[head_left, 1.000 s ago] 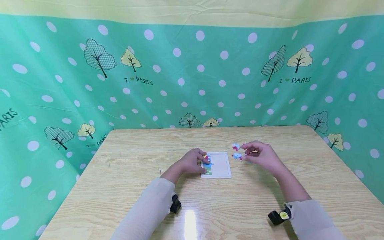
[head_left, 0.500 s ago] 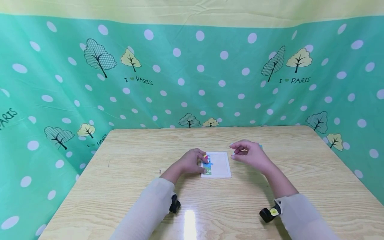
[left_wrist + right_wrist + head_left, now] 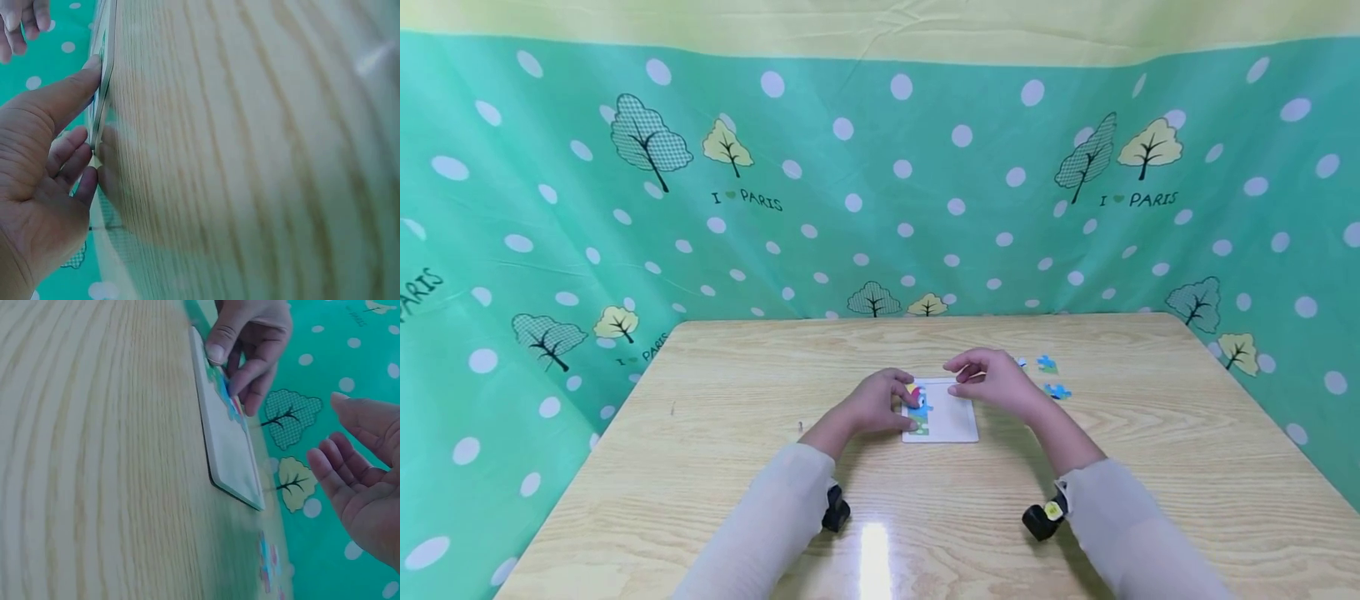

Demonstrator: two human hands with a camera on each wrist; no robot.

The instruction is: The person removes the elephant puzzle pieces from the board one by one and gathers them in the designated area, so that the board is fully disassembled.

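Observation:
A square white puzzle board (image 3: 951,421) lies on the table, with colourful pieces (image 3: 921,419) along its left side. My left hand (image 3: 880,404) holds the board at that side. Its thumb rests on the near left part and its fingers on the farther pieces, some fingers curling at the edge in the left wrist view. My right hand (image 3: 996,383) hovers over the board's far right part. In the right wrist view its thumb and fingers stand apart with nothing between them.
Loose blue-and-green puzzle pieces (image 3: 1057,391) lie right of the board, another (image 3: 1047,364) farther back. A white-and-coloured piece (image 3: 1021,362) shows partly behind my right hand. A tiny dark object (image 3: 801,427) sits left of my left hand. A green dotted curtain (image 3: 880,200) hangs behind the table.
My right hand has moved left from the loose pieces to over the board, uncovering blue-and-green pieces behind it. My left hand stays on the board.

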